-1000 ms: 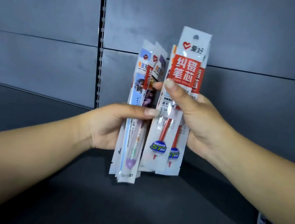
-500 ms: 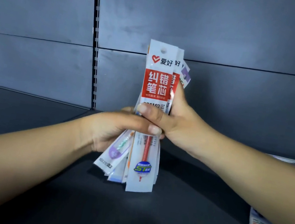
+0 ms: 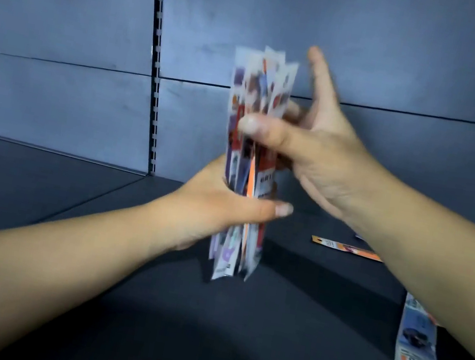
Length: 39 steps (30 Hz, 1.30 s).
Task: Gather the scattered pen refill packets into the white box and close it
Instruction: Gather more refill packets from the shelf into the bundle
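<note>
A bundle of several pen refill packets [image 3: 259,94] stands upright in the air above the dark shelf, blurred by motion. My left hand [image 3: 218,208] grips the bundle low down, thumb across its front. My right hand [image 3: 314,149] holds it higher up, thumb pressed on the front and fingers spread behind. Two loose packets lie on the shelf at the right: an orange one [image 3: 344,248] and a bluish one [image 3: 418,351]. The white box is not in view.
A dark shelf surface [image 3: 203,332] spreads below my arms. Behind stands a grey back panel with a slotted vertical upright [image 3: 154,86]. My right forearm partly covers the loose packets.
The bundle turned edge-on to me and sits squarer in both hands. My right fingers have spread open behind it. The view shifted, showing more of the shelf at the right.
</note>
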Each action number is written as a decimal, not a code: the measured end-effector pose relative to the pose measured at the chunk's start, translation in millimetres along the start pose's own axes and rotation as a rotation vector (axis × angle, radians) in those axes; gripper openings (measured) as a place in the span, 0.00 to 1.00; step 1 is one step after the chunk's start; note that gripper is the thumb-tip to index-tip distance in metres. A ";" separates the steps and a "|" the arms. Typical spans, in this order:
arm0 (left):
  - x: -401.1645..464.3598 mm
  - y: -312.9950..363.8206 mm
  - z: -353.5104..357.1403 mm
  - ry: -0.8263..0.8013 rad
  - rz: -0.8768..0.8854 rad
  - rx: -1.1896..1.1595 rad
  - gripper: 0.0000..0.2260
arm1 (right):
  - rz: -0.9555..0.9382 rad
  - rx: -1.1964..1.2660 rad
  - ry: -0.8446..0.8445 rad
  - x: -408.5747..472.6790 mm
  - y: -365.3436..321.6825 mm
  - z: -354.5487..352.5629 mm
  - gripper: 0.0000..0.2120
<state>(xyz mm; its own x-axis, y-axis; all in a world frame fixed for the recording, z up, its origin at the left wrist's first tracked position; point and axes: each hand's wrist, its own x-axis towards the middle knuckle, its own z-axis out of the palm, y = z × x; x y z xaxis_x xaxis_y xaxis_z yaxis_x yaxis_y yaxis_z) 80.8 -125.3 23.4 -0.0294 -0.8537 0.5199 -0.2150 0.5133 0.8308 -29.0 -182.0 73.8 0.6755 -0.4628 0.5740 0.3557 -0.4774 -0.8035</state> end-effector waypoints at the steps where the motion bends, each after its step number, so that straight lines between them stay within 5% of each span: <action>1: 0.3 -4.5 -0.3 -0.007 -0.031 0.032 0.13 | 0.028 -0.021 -0.037 -1.4 3.9 2.3 0.42; 3: 1.0 -12.1 -1.1 -0.027 -0.085 0.039 0.17 | 0.072 0.025 -0.030 -2.4 9.3 4.1 0.14; 5: 0.7 -13.9 -0.9 -0.057 -0.106 0.062 0.20 | 0.076 0.106 0.044 -0.9 12.5 1.9 0.07; 9: -2.1 -9.5 7.0 -0.036 -0.074 0.049 0.15 | -0.033 0.190 0.192 2.2 12.5 1.6 0.08; 14: 0.5 -10.8 8.6 0.081 -0.014 0.061 0.11 | -0.073 0.170 0.072 2.6 1.8 1.7 0.30; 19: -0.7 -13.1 10.5 0.007 -0.064 0.121 0.11 | -0.019 -0.047 0.114 -5.5 21.1 6.1 0.14; 25: -1.5 -3.6 13.1 0.158 0.123 0.080 0.11 | -0.111 -0.052 0.023 -3.2 -4.5 10.9 0.11; 34: -12.4 -7.7 17.0 -0.067 -0.136 0.041 0.12 | 0.218 -0.205 0.147 -33.9 5.7 14.2 0.07; 39: -21.3 30.0 40.4 -0.236 -0.259 -0.419 0.07 | 0.260 -0.038 0.189 -49.9 -40.4 9.8 0.04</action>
<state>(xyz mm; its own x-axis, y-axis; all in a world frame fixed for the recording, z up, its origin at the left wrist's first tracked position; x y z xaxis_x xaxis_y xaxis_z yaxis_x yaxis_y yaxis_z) 35.5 -95.3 29.3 -0.2557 -0.9287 0.2687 0.1617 0.2330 0.9589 -70.7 -132.3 76.0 0.6076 -0.7014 0.3726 0.1606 -0.3510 -0.9225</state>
